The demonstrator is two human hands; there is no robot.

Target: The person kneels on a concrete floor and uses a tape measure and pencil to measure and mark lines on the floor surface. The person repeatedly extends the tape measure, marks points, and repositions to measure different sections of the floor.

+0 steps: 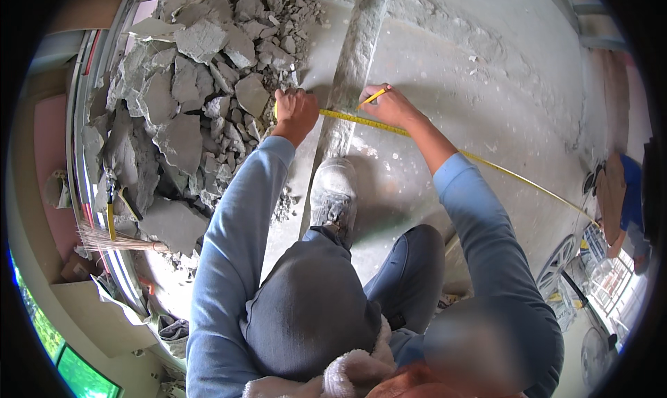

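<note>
My left hand (297, 113) is closed at the edge of the rubble, gripping the tape measure; a bit of its yellow case shows beside the fingers. From there the yellow tape blade (373, 123) runs right across the floor and passes under my right wrist. Pinched in my right hand (390, 106) is a yellow pencil (376, 96), tilted, its lower end close to the blade. Between my hands, a shallow groove (351, 64) runs along the concrete floor beneath the blade. My shoe (333, 189) stands on the groove.
Broken concrete slabs (201, 44) are heaped at left. A yellow-handled tool (110, 214) and a twig broom (121, 240) lie by them. At the far right, another person (631, 189) is near the blade's far end, above a spoked round part (556, 262).
</note>
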